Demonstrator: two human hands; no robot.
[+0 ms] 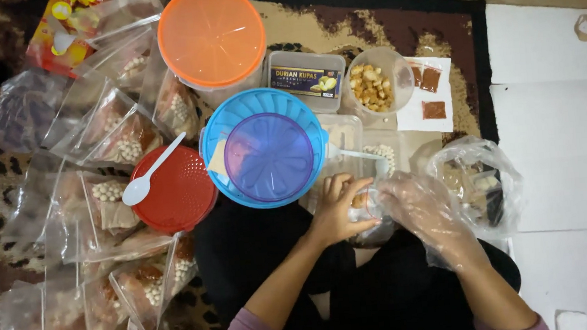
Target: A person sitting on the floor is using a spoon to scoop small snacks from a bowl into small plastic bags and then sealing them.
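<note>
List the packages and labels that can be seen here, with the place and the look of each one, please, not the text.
Labelled box: rectangular clear plastic tub, dark label with a yellow fruit picture, between the orange lid and the bowl of fried pieces.
Printed packet: red and yellow, top left corner.
Clear snack bags: many, with white balls and reddish sachets, down the left side.
Small clear bag: held between left hand and gloved right hand.

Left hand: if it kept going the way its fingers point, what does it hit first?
The left hand points up-right at the small clear plastic bag it already touches. Beyond that lies the clear rectangular tray with the white spoon; depth is unclear.
</note>
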